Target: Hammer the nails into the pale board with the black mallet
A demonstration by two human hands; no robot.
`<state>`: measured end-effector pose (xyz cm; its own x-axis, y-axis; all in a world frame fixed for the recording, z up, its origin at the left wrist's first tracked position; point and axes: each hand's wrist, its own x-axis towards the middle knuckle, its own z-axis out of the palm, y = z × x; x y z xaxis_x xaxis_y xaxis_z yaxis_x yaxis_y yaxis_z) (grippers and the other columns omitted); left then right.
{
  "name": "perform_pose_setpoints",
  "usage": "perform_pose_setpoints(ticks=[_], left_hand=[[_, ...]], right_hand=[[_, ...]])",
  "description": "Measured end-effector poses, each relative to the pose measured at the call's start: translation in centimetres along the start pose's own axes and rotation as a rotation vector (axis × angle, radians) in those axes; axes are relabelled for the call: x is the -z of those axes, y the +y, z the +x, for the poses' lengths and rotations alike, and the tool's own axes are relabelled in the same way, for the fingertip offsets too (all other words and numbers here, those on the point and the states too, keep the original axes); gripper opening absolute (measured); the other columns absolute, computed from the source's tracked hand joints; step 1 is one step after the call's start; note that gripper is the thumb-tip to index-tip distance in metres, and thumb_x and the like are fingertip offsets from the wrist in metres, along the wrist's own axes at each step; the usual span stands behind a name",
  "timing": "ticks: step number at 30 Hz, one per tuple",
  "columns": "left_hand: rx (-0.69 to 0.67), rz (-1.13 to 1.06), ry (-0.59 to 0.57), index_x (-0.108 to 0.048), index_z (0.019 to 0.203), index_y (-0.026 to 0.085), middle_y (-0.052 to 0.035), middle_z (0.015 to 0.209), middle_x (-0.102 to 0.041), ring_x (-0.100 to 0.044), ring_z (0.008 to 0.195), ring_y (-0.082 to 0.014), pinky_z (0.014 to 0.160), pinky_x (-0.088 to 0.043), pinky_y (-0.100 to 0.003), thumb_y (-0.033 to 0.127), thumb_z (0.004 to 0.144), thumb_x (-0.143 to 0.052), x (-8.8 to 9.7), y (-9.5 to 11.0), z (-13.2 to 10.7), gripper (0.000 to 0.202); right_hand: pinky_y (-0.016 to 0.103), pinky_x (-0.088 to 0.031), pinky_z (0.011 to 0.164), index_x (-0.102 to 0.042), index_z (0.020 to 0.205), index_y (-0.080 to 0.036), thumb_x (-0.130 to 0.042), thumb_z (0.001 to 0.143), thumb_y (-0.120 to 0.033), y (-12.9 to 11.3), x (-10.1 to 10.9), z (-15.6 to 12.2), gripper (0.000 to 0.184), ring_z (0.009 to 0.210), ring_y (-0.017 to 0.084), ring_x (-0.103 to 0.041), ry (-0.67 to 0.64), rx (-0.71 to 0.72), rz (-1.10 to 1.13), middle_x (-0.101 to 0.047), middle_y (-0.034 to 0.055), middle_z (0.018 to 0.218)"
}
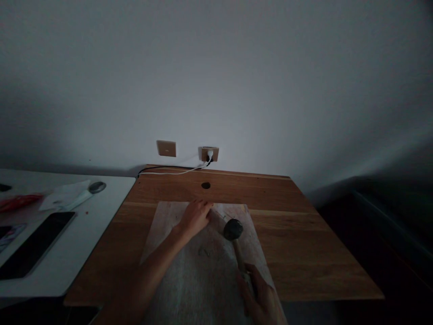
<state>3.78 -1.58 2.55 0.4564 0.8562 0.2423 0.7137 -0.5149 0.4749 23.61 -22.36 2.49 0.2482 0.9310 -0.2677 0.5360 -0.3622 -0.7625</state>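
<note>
My right hand (259,295) is wrapped round the wooden handle of a mallet (234,234), whose dark round head rests on a pale sheet (169,225) spread over the wooden table (304,239). My left hand (195,217) lies on the far part of the sheet, fingers curled down near its back edge, just left of the mallet head. What is under those fingers is too dim to make out. A small dark mark (204,252) sits on the sheet between my arms.
A white table (94,225) adjoins on the left, carrying a dark tablet (35,243), papers (64,196), a red object (18,201) and a small round disc (97,186). Wall sockets (208,154) with cables (169,171) sit behind the table. A dark hole (205,185) marks the tabletop.
</note>
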Motion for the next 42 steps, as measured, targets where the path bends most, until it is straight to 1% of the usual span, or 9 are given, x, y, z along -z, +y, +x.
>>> perform_pose_setpoints(ticks=[3, 6, 10, 17, 21, 27, 38, 40, 42], left_hand=[[-0.062, 0.047, -0.048, -0.073, 0.108, 0.020, -0.0122, 0.111, -0.075, -0.068, 0.109, -0.0308, 0.101, -0.051, -0.045, 0.001, 0.076, -0.068, -0.1, 0.6, 0.4, 0.037], [-0.068, 0.045, -0.082, -0.074, 0.094, 0.019, -0.0119, 0.102, -0.074, -0.069, 0.101, -0.0292, 0.093, -0.053, -0.040, 0.001, 0.079, -0.064, -0.1, 0.8, 0.6, 0.025], [-0.079, 0.000, -0.100, -0.071, 0.081, 0.019, -0.0095, 0.093, -0.072, -0.069, 0.093, -0.0261, 0.087, -0.053, -0.035, -0.004, 0.079, -0.057, 0.0, 0.8, 0.4, 0.027], [-0.148, -0.025, -0.181, -0.073, 0.108, 0.021, -0.0097, 0.112, -0.073, -0.070, 0.104, -0.0260, 0.092, -0.052, -0.033, -0.005, 0.075, -0.060, 1.4, -0.5, 0.0, 0.044], [-0.102, -0.211, -0.126, -0.077, 0.099, 0.020, -0.0069, 0.101, -0.075, -0.071, 0.093, -0.0216, 0.087, -0.052, -0.030, -0.001, 0.078, -0.059, 1.6, -1.9, -0.2, 0.034], [-0.015, -0.452, -0.023, -0.076, 0.092, 0.017, -0.0040, 0.089, -0.078, -0.072, 0.084, -0.0197, 0.077, -0.052, -0.028, 0.007, 0.082, -0.062, 0.0, -3.2, -1.3, 0.021], [-0.008, -0.368, -0.028, -0.077, 0.099, 0.018, -0.0070, 0.099, -0.077, -0.072, 0.092, -0.0205, 0.085, -0.054, -0.029, 0.005, 0.082, -0.063, -0.2, -3.2, -1.5, 0.026], [-0.022, -0.347, -0.017, -0.075, 0.103, 0.019, -0.0071, 0.104, -0.077, -0.072, 0.096, -0.0209, 0.089, -0.054, -0.031, 0.005, 0.083, -0.063, -0.3, -3.0, -1.6, 0.028], [-0.039, -0.319, -0.016, -0.074, 0.103, 0.020, -0.0064, 0.104, -0.075, -0.071, 0.098, -0.0210, 0.091, -0.054, -0.031, 0.004, 0.083, -0.063, -0.3, -2.8, -1.8, 0.028]], right_hand=[[0.028, -0.048, 0.050, -0.064, 0.121, -0.018, -0.035, 0.090, -0.076, 0.1, -0.2, 0.2, 0.071, 0.047, 0.020, -0.065, -0.020, -0.011, 0.017, -0.073, 0.0027, 0.069], [0.027, -0.049, 0.053, -0.067, 0.116, -0.021, -0.038, 0.089, -0.077, 0.4, -0.1, 0.4, 0.069, 0.053, 0.020, -0.068, -0.013, 0.004, -0.013, -0.074, 0.0025, 0.070], [0.027, -0.050, 0.055, -0.069, 0.115, -0.022, -0.041, 0.091, -0.071, 0.6, -0.1, 0.5, 0.061, 0.058, 0.023, -0.071, -0.017, 0.006, -0.031, -0.073, 0.0018, 0.064], [0.028, -0.052, 0.061, -0.069, 0.115, -0.022, -0.040, 0.091, -0.071, 0.8, -0.3, 0.6, 0.062, 0.064, 0.024, -0.073, -0.001, 0.007, -0.025, -0.073, 0.0022, 0.067], [0.028, -0.053, 0.062, -0.070, 0.118, -0.022, -0.042, 0.091, -0.071, 1.4, -0.3, 1.0, 0.063, 0.063, 0.024, -0.073, -0.004, -0.003, -0.044, -0.074, 0.0026, 0.065], [0.031, -0.055, 0.070, -0.070, 0.118, -0.019, -0.042, 0.089, -0.071, 2.0, -0.8, 1.5, 0.066, 0.085, 0.029, -0.079, 0.000, 0.011, -0.012, -0.082, 0.0103, 0.090], [0.028, -0.055, 0.075, -0.070, 0.116, -0.022, -0.047, 0.088, -0.068, 0.8, -0.4, 0.9, 0.059, 0.089, 0.027, -0.078, 0.018, -0.012, 0.026, -0.082, 0.0081, 0.093], [0.028, -0.054, 0.071, -0.070, 0.114, -0.023, -0.046, 0.088, -0.067, 0.3, -0.3, 0.7, 0.056, 0.083, 0.025, -0.077, 0.018, -0.016, 0.007, -0.082, 0.0066, 0.092], [0.028, -0.052, 0.063, -0.069, 0.113, -0.022, -0.043, 0.090, -0.067, -0.2, -0.3, 0.5, 0.057, 0.067, 0.023, -0.075, -0.003, -0.023, -0.015, -0.079, 0.0044, 0.080]])
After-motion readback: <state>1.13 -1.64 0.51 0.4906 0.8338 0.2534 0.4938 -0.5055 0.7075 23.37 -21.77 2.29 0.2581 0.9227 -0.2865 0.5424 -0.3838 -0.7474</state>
